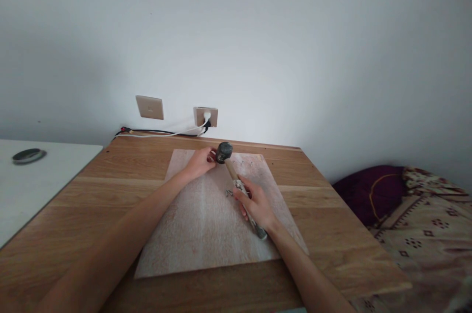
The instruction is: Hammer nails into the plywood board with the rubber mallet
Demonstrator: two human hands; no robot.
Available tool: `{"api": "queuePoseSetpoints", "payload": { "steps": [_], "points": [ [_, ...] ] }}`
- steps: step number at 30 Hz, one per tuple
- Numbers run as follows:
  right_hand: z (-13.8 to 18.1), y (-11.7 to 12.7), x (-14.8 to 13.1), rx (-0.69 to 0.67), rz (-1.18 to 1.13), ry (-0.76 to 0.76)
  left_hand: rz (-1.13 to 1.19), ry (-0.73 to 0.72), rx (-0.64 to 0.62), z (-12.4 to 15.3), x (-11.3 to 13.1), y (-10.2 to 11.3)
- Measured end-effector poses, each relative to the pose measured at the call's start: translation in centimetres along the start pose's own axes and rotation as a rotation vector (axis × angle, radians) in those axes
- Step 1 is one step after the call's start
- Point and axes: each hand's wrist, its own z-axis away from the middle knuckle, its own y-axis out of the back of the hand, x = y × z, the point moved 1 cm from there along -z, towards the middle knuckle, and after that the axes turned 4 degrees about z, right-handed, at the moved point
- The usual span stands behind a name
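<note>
Nearest to the camera, the left forearm [121, 234] and the right forearm [306, 273] come in from the lower edge and meet over a thin pale board [199, 234]. The board lies flat on the wooden desk [110, 190], so I judge that the desk supports it along its whole underside. The right hand [256, 205] holds the hammer [230, 168]. Its fingers are wrapped fully around the lower half of the wooden handle, and the end of the handle comes out behind the wrist. Such a low grip probably gives more reach and swing to the head. Just beside this hand, on the board, there are a few small nails [228, 192], close enough to pick up easily. Farther away, the dark hammer head rests low over the far part of the board. The left hand [199, 161] is right next to it, with fingers curled narrow and their tips almost touching the head. Whether they pinch something small I cannot tell. Behind the desk, black and white cables [162, 132] run along the wall to a socket [205, 116], near a blank wall plate [149, 107]. To the left stands a white table [44, 175] with a dark round object [28, 156]. To the right is a bed [424, 234] with a purple pillow [368, 190].
</note>
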Motion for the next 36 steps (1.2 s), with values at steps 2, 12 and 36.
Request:
{"api": "queuePoseSetpoints", "payload": {
  "steps": [2,12,36],
  "points": [
    [0.03,0.04,-0.15,0.021,-0.002,0.0,0.011,-0.01,0.0,0.04,-0.01,0.01],
    [0.25,0.08,-0.14,0.044,-0.034,0.01,-0.011,-0.033,-0.016,0.04,-0.26,0.04],
    [0.52,0.12,-0.51,0.005,0.089,0.01,-0.035,-0.048,-0.013,0.08,-0.21,0.04]
  ]
}}
